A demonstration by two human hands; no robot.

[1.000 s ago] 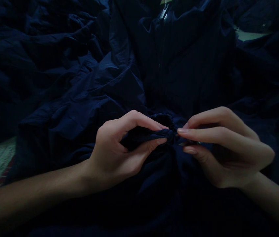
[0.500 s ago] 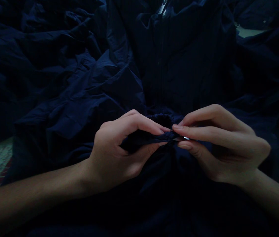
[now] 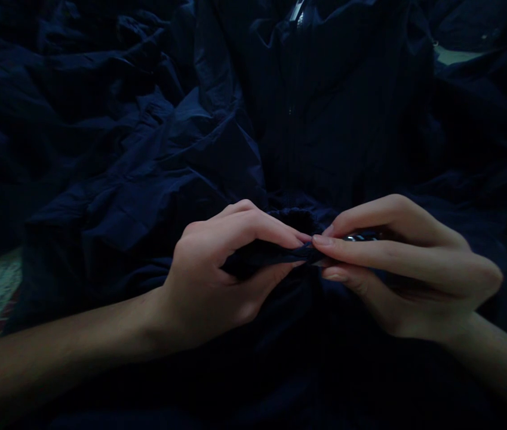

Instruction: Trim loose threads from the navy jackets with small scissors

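Further right, a small metal piece (image 3: 360, 237) had slid into view inside my right hand (image 3: 408, 272); my left hand (image 3: 206, 278) and right pinched a navy jacket fold (image 3: 271, 255), fingertips (image 3: 320, 240) nearly meeting; slackened pressure could have let the slick cloth slip, or the metal snag it.

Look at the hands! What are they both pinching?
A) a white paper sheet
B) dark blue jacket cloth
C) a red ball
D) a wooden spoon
B: the left hand and the right hand both pinch a gathered fold of the dark blue jacket between their fingertips.
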